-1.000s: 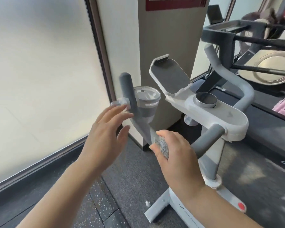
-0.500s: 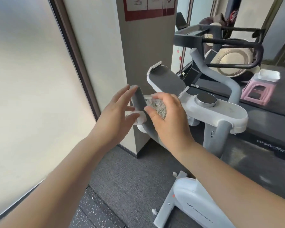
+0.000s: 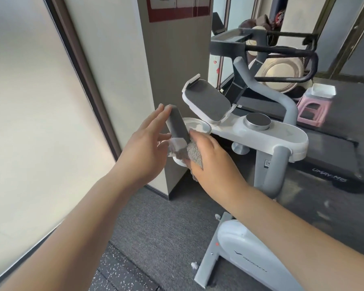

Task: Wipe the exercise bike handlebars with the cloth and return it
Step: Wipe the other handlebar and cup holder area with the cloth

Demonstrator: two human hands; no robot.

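Observation:
A white exercise bike stands before me, with a console (image 3: pixel 282 139) and grey handlebars. The left handlebar grip (image 3: pixel 177 124) points up at the centre. My right hand (image 3: pixel 210 162) grips a grey cloth (image 3: pixel 192 153) wrapped round the base of that grip. My left hand (image 3: pixel 147 143) is beside the grip on its left, fingers straight, fingertips near its top end. The right handlebar (image 3: pixel 280 95) curves up behind the console, and its lower grey arm (image 3: pixel 277 169) bends down in front.
A grey pillar (image 3: pixel 177 59) stands just behind the left grip, and a frosted window wall (image 3: pixel 29 122) fills the left. A tablet holder (image 3: pixel 206 99) and a cup holder (image 3: pixel 198 124) sit on the bike. A treadmill (image 3: pixel 332 156) and a pink stool (image 3: pixel 315 108) lie to the right.
My right hand with the cloth has slid down the left grip to its base. My left hand stays beside the grip. The camera view shifted slightly.

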